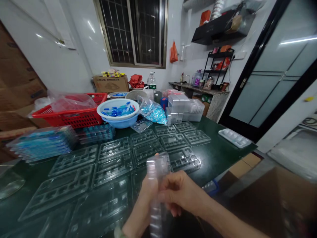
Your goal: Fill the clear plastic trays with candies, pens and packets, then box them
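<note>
Both of my hands meet low in the middle of the view around a stack of clear plastic blister trays [158, 168] held upright on edge. My left hand [146, 198] grips the stack from the left side, fingers closed on it. My right hand [180, 193] is closed over the stack from the right. Just beyond them, several empty clear trays [111, 162] lie flat in rows on the dark green table [218, 155].
A blue bowl of small blue parts [118, 112] sits beside a red basket [74, 115] at the back. Filled tray stacks [42, 143] lie at left. A bag of blue bits [153, 114], clear boxes [183, 107] and a white tray [234, 138] stand further right.
</note>
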Tool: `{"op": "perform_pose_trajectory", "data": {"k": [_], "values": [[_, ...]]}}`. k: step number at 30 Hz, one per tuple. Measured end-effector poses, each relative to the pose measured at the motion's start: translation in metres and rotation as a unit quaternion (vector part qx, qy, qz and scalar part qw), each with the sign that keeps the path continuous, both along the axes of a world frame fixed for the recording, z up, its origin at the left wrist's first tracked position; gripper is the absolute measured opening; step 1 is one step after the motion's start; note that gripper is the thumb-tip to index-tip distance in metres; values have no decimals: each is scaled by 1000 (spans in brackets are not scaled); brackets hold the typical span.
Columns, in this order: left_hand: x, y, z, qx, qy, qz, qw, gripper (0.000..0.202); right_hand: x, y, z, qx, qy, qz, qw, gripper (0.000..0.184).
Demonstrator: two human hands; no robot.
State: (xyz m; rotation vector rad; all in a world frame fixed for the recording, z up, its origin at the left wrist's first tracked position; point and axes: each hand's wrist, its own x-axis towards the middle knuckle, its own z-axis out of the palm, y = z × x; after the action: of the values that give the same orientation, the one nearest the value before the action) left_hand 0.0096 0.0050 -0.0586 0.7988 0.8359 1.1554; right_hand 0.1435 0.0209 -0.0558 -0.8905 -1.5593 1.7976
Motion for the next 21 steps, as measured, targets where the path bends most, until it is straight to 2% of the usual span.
{"op": "perform_pose_trajectory", "data": {"k": [2, 4, 6, 8, 11, 14, 17, 21], "values": [[2, 0, 1, 17, 29, 11, 999, 88, 2, -4, 3, 40, -46, -11, 998, 18], [5, 0, 4, 57, 81, 54, 994, 91, 3, -11, 10, 143, -105, -59, 982, 13], [6, 0, 7, 106, 115, 80, 984, 93, 5, -20, 18, 243, -147, -91, 955, 12], [6, 0, 9, 130, 100, 49, 985, 91, 8, -28, 25, 281, -155, -79, 944, 12], [-1, 10, 4, 97, 12, -6, 995, 95, 25, -34, 30, 256, -132, -101, 952, 14], [-16, 33, -3, 21, -49, 28, 998, 100, 61, -29, 26, 202, -31, -198, 959, 22], [-32, 54, -3, -58, -24, 84, 994, 88, 106, -14, 14, 147, 109, -281, 942, 22], [-40, 55, 4, -74, -57, 84, 992, 79, 154, 10, -12, 106, 162, -353, 915, 26]]}}
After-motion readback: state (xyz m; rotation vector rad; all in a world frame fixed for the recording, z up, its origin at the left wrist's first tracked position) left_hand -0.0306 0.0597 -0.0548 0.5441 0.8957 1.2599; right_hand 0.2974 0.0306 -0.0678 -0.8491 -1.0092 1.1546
